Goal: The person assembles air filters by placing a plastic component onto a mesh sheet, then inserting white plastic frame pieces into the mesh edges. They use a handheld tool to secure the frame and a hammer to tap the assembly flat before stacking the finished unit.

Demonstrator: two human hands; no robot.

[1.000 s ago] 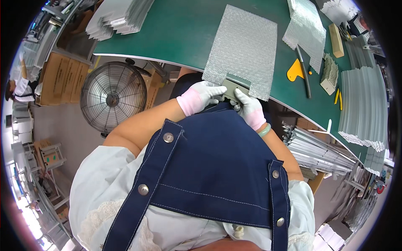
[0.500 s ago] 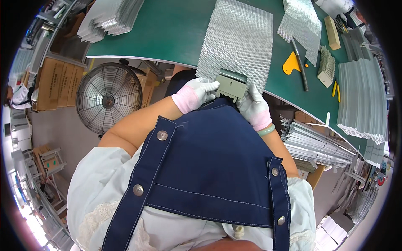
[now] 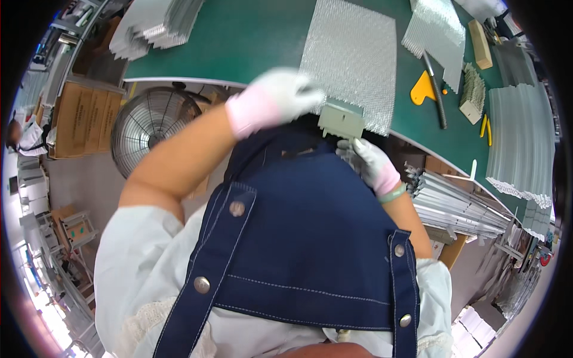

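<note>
Green table (image 3: pixel 256 36): metal stack (image 3: pixel 158 24) left; mesh sheet (image 3: pixel 352 53) centre; scraper (image 3: pixel 422 89), rod (image 3: pixel 440 107) right. Fan (image 3: pixel 140 122) by front edge (image 3: pixel 179 80). Left hand (image 3: pixel 277 95): fingers parted, blurred. Right hand (image 3: pixel 373 166): beside block (image 3: pixel 341 122); cannot tell grip.

The white-gloved, pink-cuffed left grip (image 3: pixel 279 95) is blurred by motion, its digits held apart; behind it, the bare left forearm (image 3: pixel 185 146) is slanted. To its lower right, the white-gloved, pink-cuffed right grip (image 3: pixel 371 163) is partly curled.

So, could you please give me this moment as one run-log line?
left hand: blurred, by mesh sheet | right hand: at lower edge of grey-green block | block: at mesh sheet's near edge | mesh sheet: on green table
</note>
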